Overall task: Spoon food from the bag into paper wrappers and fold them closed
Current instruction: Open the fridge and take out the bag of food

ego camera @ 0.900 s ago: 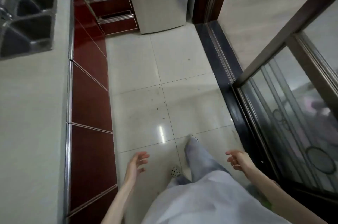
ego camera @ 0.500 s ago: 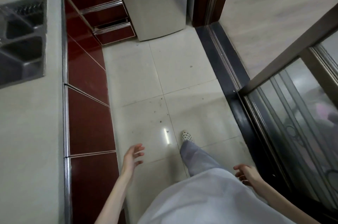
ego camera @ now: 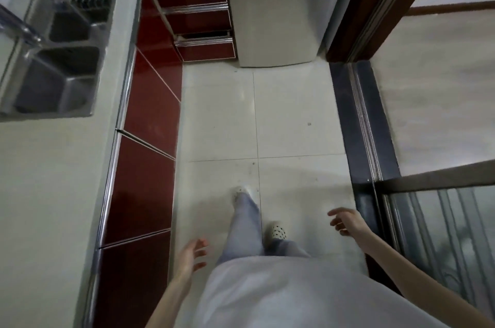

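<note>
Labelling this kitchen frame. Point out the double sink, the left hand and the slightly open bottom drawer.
double sink (ego camera: 67,65), head view, on the steel divider between its two basins.
left hand (ego camera: 188,256), head view, on the middle of the hand.
bottom drawer (ego camera: 207,51), head view, on its red front panel.

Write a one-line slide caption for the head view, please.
Person walks along a tiled kitchen floor, both hands empty: left hand, right hand.
</note>
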Action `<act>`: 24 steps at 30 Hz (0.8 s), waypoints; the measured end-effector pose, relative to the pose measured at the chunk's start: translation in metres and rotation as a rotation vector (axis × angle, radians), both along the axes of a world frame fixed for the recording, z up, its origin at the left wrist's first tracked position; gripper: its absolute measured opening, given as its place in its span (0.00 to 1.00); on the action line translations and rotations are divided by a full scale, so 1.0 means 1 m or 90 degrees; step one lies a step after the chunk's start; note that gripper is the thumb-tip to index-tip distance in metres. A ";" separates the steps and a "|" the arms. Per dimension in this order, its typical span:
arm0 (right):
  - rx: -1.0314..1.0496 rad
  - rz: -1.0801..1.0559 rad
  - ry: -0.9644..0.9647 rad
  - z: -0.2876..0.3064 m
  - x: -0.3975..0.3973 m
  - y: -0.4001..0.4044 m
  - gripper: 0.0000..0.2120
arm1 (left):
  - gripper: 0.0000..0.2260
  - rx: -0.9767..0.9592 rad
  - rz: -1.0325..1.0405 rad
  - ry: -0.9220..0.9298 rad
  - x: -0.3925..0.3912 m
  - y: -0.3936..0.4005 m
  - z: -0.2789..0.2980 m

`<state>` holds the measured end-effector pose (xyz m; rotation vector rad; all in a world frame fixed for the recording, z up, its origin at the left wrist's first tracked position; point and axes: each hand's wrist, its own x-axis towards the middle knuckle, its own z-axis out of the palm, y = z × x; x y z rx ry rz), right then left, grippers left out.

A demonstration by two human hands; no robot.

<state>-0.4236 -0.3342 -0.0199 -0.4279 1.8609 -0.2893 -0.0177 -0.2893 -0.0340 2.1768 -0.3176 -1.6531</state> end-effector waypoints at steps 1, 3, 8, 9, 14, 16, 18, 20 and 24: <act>-0.006 0.000 0.002 0.000 0.001 -0.021 0.15 | 0.12 0.005 -0.007 0.002 0.002 -0.007 -0.004; -0.019 -0.003 0.004 -0.002 0.006 -0.064 0.15 | 0.13 0.006 -0.021 0.007 0.007 -0.029 -0.011; -0.029 -0.032 0.003 0.000 0.023 -0.148 0.16 | 0.12 0.000 -0.026 0.013 0.027 -0.118 -0.016; -0.027 -0.043 0.005 0.001 0.027 -0.160 0.16 | 0.12 0.003 -0.031 0.012 0.031 -0.140 -0.015; -0.011 -0.110 0.005 -0.011 0.047 -0.207 0.15 | 0.12 -0.033 -0.091 0.018 0.050 -0.276 -0.016; 0.020 -0.145 0.006 -0.011 0.052 -0.214 0.14 | 0.12 -0.034 -0.113 0.025 0.055 -0.324 -0.011; 0.038 -0.178 0.006 -0.011 0.055 -0.223 0.13 | 0.12 -0.047 -0.131 0.014 0.058 -0.365 -0.007; 0.048 -0.214 -0.002 -0.013 0.056 -0.237 0.13 | 0.11 -0.073 -0.161 -0.003 0.057 -0.409 0.000; 0.062 -0.247 -0.013 -0.017 0.054 -0.275 0.13 | 0.12 -0.083 -0.176 -0.002 0.052 -0.483 0.008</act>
